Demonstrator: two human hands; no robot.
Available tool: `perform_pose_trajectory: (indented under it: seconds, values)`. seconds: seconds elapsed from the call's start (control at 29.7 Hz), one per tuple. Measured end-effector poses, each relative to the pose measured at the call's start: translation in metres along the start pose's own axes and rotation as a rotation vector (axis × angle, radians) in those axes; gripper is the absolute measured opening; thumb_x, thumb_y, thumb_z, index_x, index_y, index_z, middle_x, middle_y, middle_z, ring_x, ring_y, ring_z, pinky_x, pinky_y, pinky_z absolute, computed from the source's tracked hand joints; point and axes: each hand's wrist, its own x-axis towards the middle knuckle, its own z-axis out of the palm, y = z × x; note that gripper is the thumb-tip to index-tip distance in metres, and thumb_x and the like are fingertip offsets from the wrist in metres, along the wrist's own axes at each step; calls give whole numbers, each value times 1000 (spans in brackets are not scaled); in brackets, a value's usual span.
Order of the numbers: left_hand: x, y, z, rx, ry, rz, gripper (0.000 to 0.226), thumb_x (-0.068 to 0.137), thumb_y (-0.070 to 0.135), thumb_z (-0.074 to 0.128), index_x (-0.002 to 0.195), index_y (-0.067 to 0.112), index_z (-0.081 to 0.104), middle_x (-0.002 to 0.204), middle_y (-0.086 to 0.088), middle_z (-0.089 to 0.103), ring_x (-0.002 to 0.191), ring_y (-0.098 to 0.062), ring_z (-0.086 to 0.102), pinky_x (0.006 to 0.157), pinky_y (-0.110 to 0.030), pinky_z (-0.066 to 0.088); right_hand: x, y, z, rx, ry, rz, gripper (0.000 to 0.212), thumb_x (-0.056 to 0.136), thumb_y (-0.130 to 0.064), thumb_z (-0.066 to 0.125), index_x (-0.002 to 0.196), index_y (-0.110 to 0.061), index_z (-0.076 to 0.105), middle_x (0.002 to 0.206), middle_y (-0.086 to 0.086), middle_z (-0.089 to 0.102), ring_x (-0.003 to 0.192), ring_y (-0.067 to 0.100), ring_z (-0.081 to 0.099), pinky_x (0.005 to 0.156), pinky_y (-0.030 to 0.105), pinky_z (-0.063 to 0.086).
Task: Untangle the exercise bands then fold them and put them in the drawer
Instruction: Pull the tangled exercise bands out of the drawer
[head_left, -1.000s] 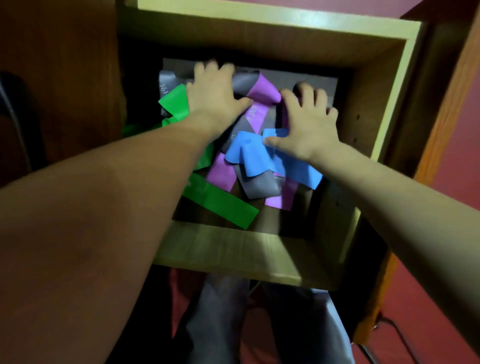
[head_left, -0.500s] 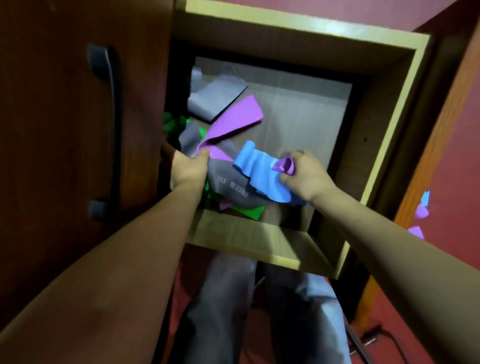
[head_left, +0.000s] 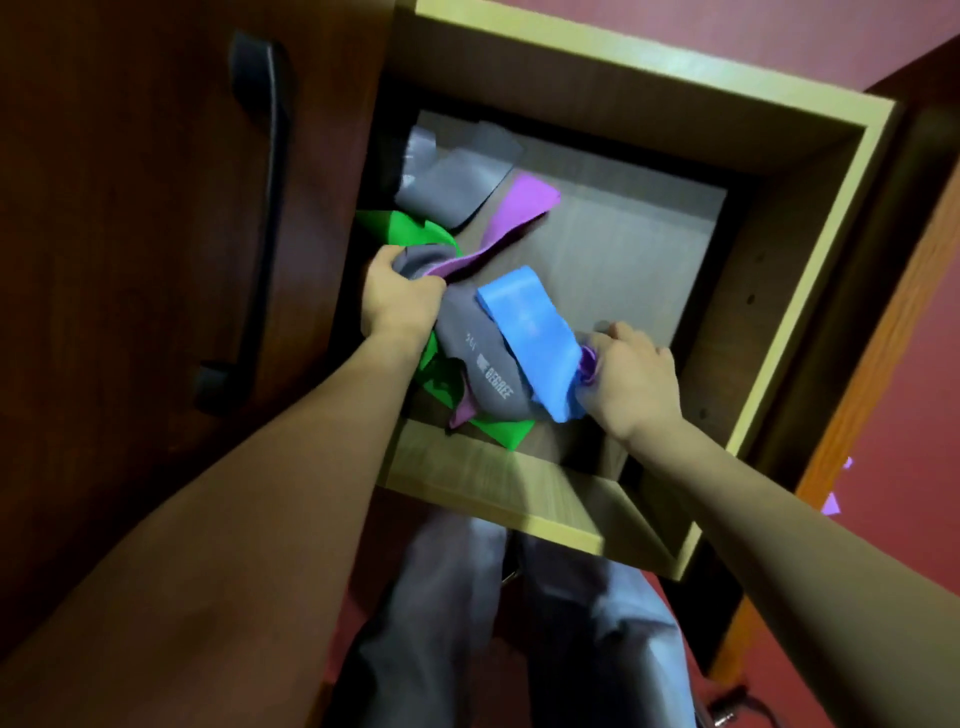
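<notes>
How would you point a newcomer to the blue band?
Find the open drawer. In the tangle inside, the blue band lies on top, its end gripped by the right hand. No other band there is blue.

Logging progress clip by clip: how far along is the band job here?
Done: nothing looks finished; no band is folded. In hand: the left hand grips the grey band and purple band, the right hand grips the blue band, all tangled with the green band inside the drawer. Left: separating, folding, stowing.
</notes>
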Motion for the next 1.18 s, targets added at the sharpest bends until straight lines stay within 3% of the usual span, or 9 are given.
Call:
perform_pose_trajectory:
  seconds: [0.07, 0.13, 0.3, 0.61, 0.74, 0.84, 0.94, 1.08, 1.18]
  values:
    - [-1, 10, 1, 146, 70, 79, 17, 73, 4, 58, 80, 19, 53, 95, -2, 60, 92, -16, 63, 66, -20, 42, 5, 0, -10, 20, 64, -32, 28, 76, -15, 58, 104, -12, 57, 118, 11, 48, 110, 33, 42, 84, 36, 29]
    - [6, 23, 6, 316, 42, 139, 47, 73, 11, 61, 116, 21, 46, 124, -6, 52, 114, -29, 52, 84, -30, 42, 10, -1, -18, 18, 121, -108, 28, 74, -12, 58, 102, -11, 57, 120, 11, 46, 112, 32, 38, 83, 37, 28]
    - [23, 58, 17, 613, -192, 142, 108, 72, 11, 65, 143, 33, -13, 154, -10, -18, 130, -39, 34, 100, -38, 35, 26, -6, -21, 178, -7, -253, 32, 68, -5, 60, 100, -5, 56, 127, 12, 41, 114, 34, 39, 93, 41, 40]
    - [41, 65, 26, 933, -215, 311, 75, 77, 20, 61, 141, 29, 21, 156, -2, -11, 125, -38, 39, 92, -39, 39, 18, -32, -1, 671, -40, -151, 29, 70, 3, 63, 97, 5, 53, 138, 12, 31, 115, 27, 46, 84, 11, 30]
    - [43, 62, 24, 746, -118, 339, 49, 78, 18, 55, 125, 22, 46, 146, -4, 33, 120, -34, 47, 90, -37, 41, 20, -40, 0, 732, 55, -94, 33, 71, -3, 65, 100, -4, 51, 144, 3, 28, 117, 22, 45, 91, 28, 39]
    - [32, 46, 21, 390, -5, 153, 33, 71, 18, 58, 104, 22, 61, 118, -5, 61, 108, -29, 57, 82, -32, 45, 26, -41, 3, 792, 125, -40, 28, 72, -3, 65, 97, -4, 52, 143, 4, 33, 120, 18, 44, 90, 21, 35]
    - [14, 19, 13, 79, 43, -48, 29, 70, 7, 61, 98, 14, 64, 100, -8, 65, 94, -24, 61, 79, -34, 48, 30, -44, 7, 861, 57, -33, 23, 71, 4, 61, 90, -6, 55, 112, 7, 58, 103, 21, 52, 82, 19, 36]
    - [-29, -31, 5, -350, -101, -517, 37, 67, 5, 60, 103, -4, 62, 87, -14, 59, 77, -22, 57, 72, -34, 47, 26, -50, 14, 1013, -160, 96, 39, 76, 12, 55, 62, -22, 40, 64, -6, 44, 57, -1, 45, 52, 9, 35]
    - [-56, -45, 1, -495, -274, -761, 29, 86, 16, 44, 65, 4, 60, 46, -5, 59, 41, -14, 56, 50, -23, 48, 12, -44, 13, 1057, -325, 198, 32, 83, 6, 52, 64, -18, 44, 60, 0, 47, 32, -2, 45, 34, 10, 34]
